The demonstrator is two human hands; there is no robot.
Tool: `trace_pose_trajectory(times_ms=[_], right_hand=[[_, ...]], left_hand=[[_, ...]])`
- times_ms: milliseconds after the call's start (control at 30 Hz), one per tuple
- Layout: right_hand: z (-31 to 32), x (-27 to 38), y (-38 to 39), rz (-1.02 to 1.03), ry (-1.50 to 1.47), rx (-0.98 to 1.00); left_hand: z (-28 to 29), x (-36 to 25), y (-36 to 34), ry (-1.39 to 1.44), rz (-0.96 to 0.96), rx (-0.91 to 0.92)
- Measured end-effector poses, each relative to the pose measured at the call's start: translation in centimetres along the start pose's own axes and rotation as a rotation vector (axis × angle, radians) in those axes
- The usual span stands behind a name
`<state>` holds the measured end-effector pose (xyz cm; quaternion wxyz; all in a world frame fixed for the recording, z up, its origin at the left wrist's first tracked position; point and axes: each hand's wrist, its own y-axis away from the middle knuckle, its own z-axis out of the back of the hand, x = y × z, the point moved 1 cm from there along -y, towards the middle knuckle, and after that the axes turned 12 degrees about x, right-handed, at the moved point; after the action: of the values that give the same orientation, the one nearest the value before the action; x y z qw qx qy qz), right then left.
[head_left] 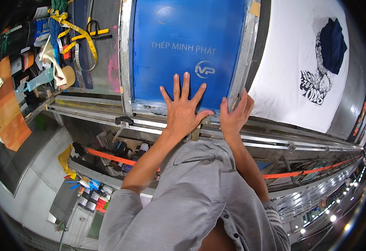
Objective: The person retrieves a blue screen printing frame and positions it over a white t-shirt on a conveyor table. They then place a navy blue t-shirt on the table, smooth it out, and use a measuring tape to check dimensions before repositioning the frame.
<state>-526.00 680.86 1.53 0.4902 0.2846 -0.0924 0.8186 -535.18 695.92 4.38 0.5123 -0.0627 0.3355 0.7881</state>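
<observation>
Head view: the person's bare left hand [182, 109] lies over the near edge of a blue rectangular mesh screen [183, 31], fingers spread wide on the blue, thumb out to the right. Screen sits at centre, far side of the person, set in a silver metal frame [126, 54]; pale lettering and a round-ish pale logo on it. Bare right hand [235, 116] is at the frame's near right corner, thumb toward the screen, fingers close together along the right bar; it may be pinching that bar, cannot tell, fingertips partly hidden. Right of the frame: white cloth shirt [281, 54] with black print, dark navy cloth piece [333, 45] on its far part. Far left: yellow tape measure [92, 47], looped. Left edge: orange-brown flat board [12, 106]. Long silver metal rail [149, 124] runs across, near side of the frame.
</observation>
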Motion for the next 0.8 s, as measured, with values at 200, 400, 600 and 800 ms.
trace_pose_trajectory(times_ms=[200, 400, 600, 800], right_hand=[[-0.1, 0.0, 0.3, -0.018, 0.007, -0.009], [0.0, 0.0, 0.2, -0.023, 0.021, -0.038], [2.3, 1.0, -2.0, -0.025, 0.164, 0.054], [0.8, 0.9, -4.2, -0.075, 0.104, -0.042]], left_hand=[[-0.1, 0.0, 0.3, -0.011, -0.012, -0.004], [0.0, -0.2, 0.6, -0.022, -0.031, -0.034], [0.0, 0.4, 1.0, -0.008, -0.040, -0.096], [5.7, 6.4, 1.4, 0.240, 0.067, -0.658]])
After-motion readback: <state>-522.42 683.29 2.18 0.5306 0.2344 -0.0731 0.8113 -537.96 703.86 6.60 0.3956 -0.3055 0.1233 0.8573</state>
